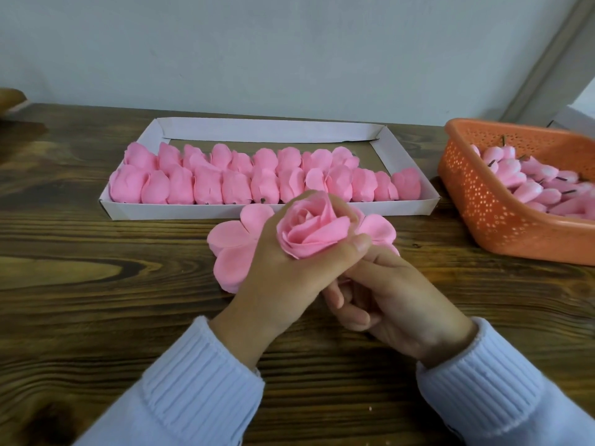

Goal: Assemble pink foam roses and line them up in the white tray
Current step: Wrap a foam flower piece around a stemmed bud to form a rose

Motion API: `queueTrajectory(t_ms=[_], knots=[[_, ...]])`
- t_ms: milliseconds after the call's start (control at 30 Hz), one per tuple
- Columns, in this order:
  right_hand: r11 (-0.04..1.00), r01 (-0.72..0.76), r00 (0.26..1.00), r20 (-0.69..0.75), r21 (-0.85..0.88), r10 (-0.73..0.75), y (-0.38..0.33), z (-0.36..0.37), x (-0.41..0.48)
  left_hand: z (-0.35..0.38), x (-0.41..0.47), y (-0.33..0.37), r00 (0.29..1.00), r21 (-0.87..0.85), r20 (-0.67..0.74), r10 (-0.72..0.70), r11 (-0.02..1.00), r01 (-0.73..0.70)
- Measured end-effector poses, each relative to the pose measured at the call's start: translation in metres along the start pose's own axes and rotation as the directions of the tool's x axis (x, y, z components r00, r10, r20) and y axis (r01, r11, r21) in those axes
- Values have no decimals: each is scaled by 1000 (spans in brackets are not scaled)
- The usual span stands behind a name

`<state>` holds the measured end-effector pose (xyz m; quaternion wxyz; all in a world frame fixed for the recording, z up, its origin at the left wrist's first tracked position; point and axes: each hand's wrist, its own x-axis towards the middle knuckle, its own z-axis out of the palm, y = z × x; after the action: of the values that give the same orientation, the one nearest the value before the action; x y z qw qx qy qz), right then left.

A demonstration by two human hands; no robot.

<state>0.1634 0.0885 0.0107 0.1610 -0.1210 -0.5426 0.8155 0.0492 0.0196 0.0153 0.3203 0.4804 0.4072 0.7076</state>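
My left hand grips a pink foam rose from below, its fingers and thumb wrapped round the petals, bloom facing up. Just under it, my right hand has its fingers curled at the rose's base; what they pinch is hidden. A stack of flat pink petal layers lies on the table behind the hands. The white tray beyond holds two rows of finished pink roses, with bare room at its back.
An orange perforated basket at the right holds several pink rose buds with dark stems. The dark wooden table runs to a pale wall behind the tray. A brown object sits at the far left edge.
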Motion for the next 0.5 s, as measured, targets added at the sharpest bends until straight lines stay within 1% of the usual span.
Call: queueTrajectory(t_ms=[67, 133, 233, 267, 333, 400, 467, 500], knots=[[1000, 8, 999, -33, 12, -7, 1, 1, 1, 0, -1, 1, 999, -6, -39, 23, 1000, -23], [1000, 21, 998, -66, -16, -22, 1, 1, 1, 0, 0, 1, 994, -60, -105, 14, 998, -20], [999, 13, 999, -46, -50, -15, 1, 2, 1, -3, 2, 0, 985, -121, -175, -15, 993, -7], [999, -1, 999, -36, -48, -1, 1, 1, 1, -3, 3, 0, 985, -131, -173, -23, 991, 0], [998, -55, 998, -20, 28, 56, 0, 1, 2, -3, 2, 2, 992, -133, -121, -35, 991, 19], [984, -123, 991, 58, 130, 117, -1, -1, 2, -2, 0, 3, 998, -32, -66, -13, 999, 11], [973, -150, 983, 132, 177, 128, -2, -3, 2, 0, -3, 5, 1000, 82, -23, 5, 997, -3], [972, -147, 983, 139, 185, 122, -2, -3, 2, 2, -3, 6, 1000, 102, -6, 12, 995, -12]])
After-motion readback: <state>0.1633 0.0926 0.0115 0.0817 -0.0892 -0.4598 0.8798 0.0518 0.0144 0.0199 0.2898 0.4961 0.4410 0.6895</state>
